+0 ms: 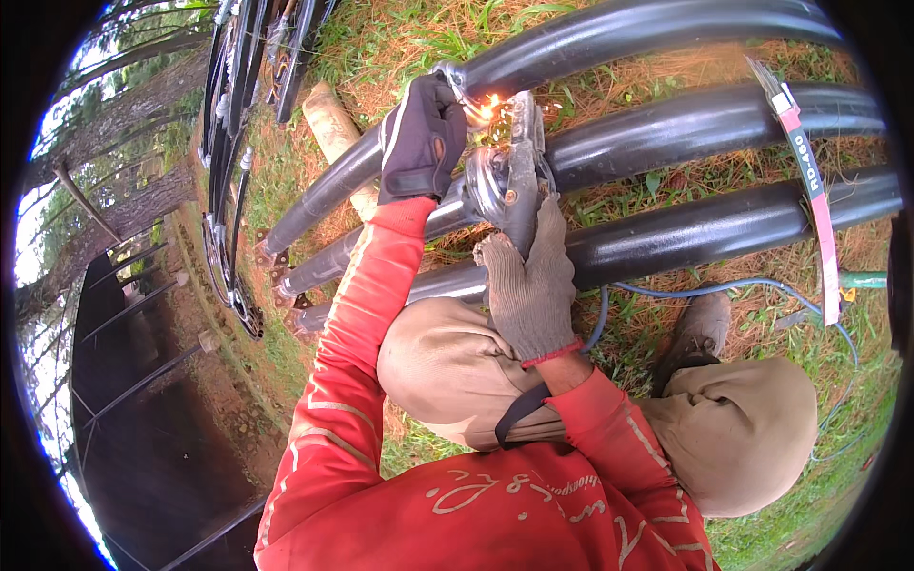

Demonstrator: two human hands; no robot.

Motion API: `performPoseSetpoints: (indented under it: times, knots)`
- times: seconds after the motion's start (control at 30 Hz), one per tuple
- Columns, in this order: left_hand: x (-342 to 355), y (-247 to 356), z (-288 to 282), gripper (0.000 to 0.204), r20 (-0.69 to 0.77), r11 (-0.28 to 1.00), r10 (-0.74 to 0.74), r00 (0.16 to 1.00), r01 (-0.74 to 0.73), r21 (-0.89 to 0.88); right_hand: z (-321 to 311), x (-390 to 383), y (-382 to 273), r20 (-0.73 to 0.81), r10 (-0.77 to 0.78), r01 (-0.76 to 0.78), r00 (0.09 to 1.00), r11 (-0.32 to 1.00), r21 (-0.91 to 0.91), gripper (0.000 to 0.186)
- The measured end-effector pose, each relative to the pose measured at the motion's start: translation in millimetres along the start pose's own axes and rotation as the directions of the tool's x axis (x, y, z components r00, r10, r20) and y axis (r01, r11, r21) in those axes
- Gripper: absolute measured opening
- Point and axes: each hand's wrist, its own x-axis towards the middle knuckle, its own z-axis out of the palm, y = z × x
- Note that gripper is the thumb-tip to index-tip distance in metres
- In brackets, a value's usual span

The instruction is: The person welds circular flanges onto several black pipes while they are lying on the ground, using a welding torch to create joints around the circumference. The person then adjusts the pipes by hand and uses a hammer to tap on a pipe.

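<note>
My left hand (420, 136), in a dark glove with a red sleeve, is closed on the metal joint (457, 81) of the upper black pipe (605, 38). My right hand (528, 290), in a grey knitted glove, grips a dark, elongated tool (522, 171), its exact kind unclear. Bright sparks (490, 107) show beside its upper end, close to my left hand. The tool lies across the middle black pipe (666, 138) and its shiny bent part (486, 181). A lower black pipe (685, 230) runs behind my right hand.
A wooden log (328, 128) lies under the pipes. A pink-and-white packet of rods (804, 171) rests across them at right. A blue hose (762, 284) crosses the grass. Thin black metal assemblies (230, 133) stand at upper left, a dark panel (133, 419) at far left. My bent knees are below.
</note>
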Motion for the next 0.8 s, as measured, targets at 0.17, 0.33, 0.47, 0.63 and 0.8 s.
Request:
performPoseSetpoints:
  times: [0.17, 0.33, 0.47, 0.63, 0.8]
  knots:
    - [1.6, -22.3, -19.2, 0.023, -0.208, 0.994, 0.033, 0.978, -0.053, -0.092, -6.0, -0.8, -0.8, 0.171, 0.111, -0.145, 0.979, 0.968, 0.203, 0.080]
    - [-7.3, -24.8, -16.1, 0.022, -0.150, 0.984, -0.080, 0.985, 0.054, -0.171, -1.0, -1.7, -1.9, 0.209, 0.115, -0.165, 0.971, 0.957, 0.240, 0.079]
    - [-7.2, -28.6, -7.5, 0.025, -0.047, 0.989, -0.066, 0.997, 0.059, -0.133, 3.4, 1.0, 5.9, 0.173, 0.086, -0.111, 0.981, 0.983, 0.143, 0.081]
    - [-6.4, -39.6, 4.5, 0.027, 0.000, 0.971, 0.026, 1.000, -0.025, -0.239, 2.4, 3.8, 3.1, 0.183, 0.112, -0.144, 0.977, 0.974, 0.175, 0.085]
    - [-7.3, -31.1, 1.0, 0.024, 0.073, 0.985, -0.020, 0.997, 0.033, -0.171, 2.9, 4.3, 5.7, 0.177, 0.096, -0.124, 0.980, 0.981, 0.151, 0.085]
